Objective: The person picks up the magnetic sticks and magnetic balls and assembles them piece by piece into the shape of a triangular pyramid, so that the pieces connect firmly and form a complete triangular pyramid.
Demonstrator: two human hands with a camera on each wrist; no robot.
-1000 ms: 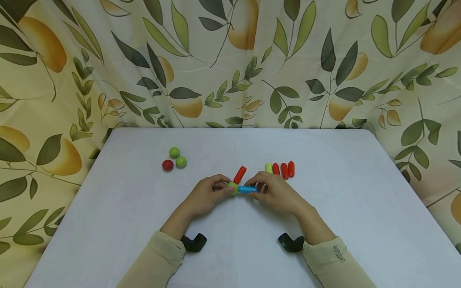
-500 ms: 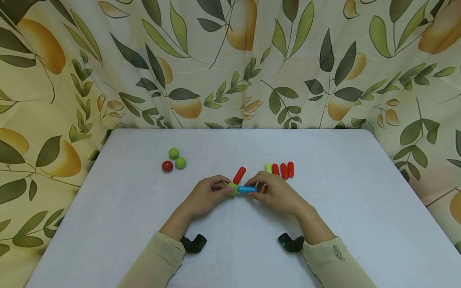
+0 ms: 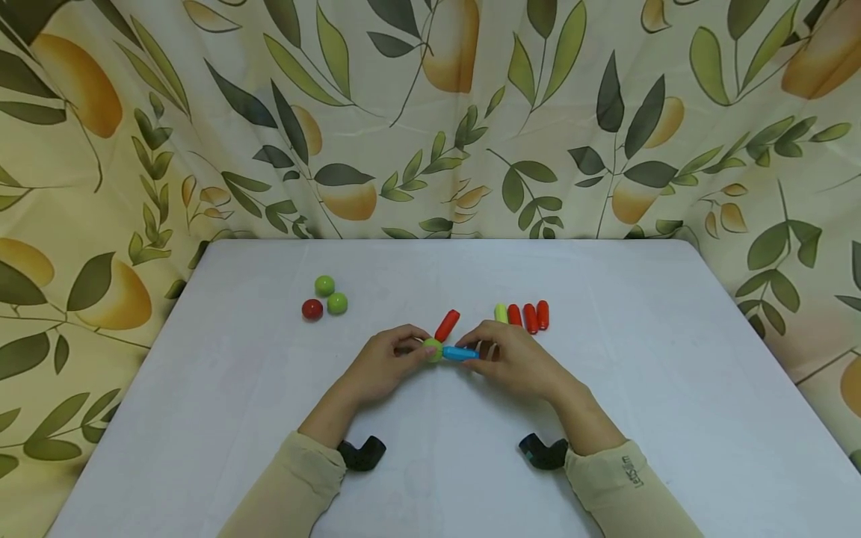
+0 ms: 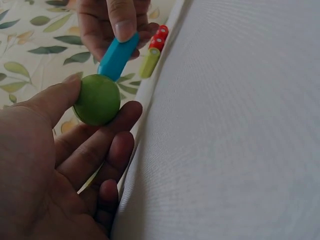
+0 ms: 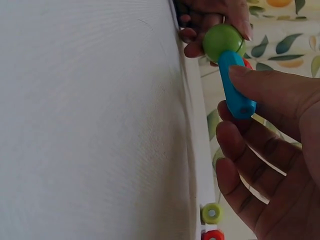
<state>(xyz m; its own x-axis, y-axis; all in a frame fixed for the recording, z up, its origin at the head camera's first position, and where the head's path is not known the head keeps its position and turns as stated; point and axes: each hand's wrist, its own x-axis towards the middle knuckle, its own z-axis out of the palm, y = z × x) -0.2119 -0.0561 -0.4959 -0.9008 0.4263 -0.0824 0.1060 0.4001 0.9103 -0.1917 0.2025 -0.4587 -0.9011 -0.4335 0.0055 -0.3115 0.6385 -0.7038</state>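
My left hand (image 3: 383, 364) pinches a green ball (image 4: 97, 100) between thumb and fingers. A blue faceted rod (image 5: 235, 87) meets the ball end-on, and my right hand (image 3: 518, 361) pinches the rod's other end with thumb and fingertips. In the head view a red rod (image 3: 447, 326) slants up and away from the ball, its near end right at the ball's far side. Only a sliver of that red rod shows behind the blue one in the right wrist view. The other fingers of both hands are loosely bent below the pieces.
Two green balls (image 3: 337, 302) and a red ball (image 3: 312, 310) lie at the back left of the white table (image 3: 430, 478). Beyond my right hand, a yellow-green rod (image 3: 501, 313) and three red rods (image 3: 531, 318) stand in a row. A patterned curtain (image 3: 430, 119) hangs behind.
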